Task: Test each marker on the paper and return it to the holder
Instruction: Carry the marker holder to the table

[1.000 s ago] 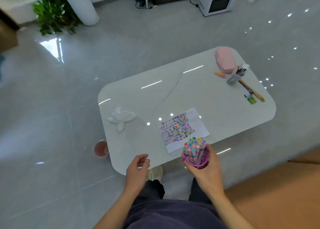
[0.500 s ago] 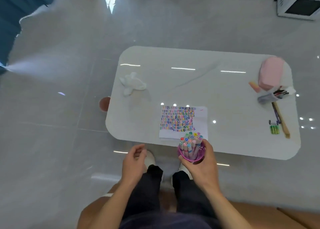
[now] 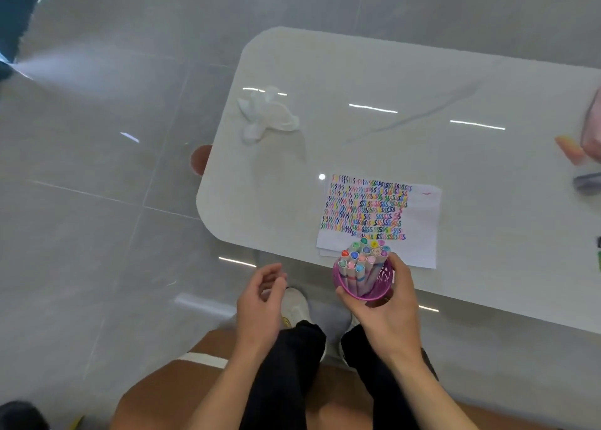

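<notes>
My right hand [image 3: 387, 312] grips a purple holder [image 3: 374, 291] from below, at the near edge of the white table [image 3: 374, 72]. Several markers [image 3: 361, 260] with coloured caps stand packed in it, leaning to the left. Just beyond the holder lies a sheet of paper [image 3: 419, 231] covered with rows of coloured squiggles. My left hand [image 3: 260, 302] hovers left of the holder over the floor, its fingers loosely curled and holding nothing.
A crumpled white tissue [image 3: 265, 117] lies on the table's far left. A pink case [image 3: 593, 130], an orange item [image 3: 569, 148] and a grey cup [image 3: 587, 182] sit at the right edge. A reddish round object [image 3: 199, 159] rests on the floor by the table's left edge. My legs and shoes are below.
The view has swung down and closer to the table. My right hand still holds the holder in the same grip; my left hand stays open beside it.
</notes>
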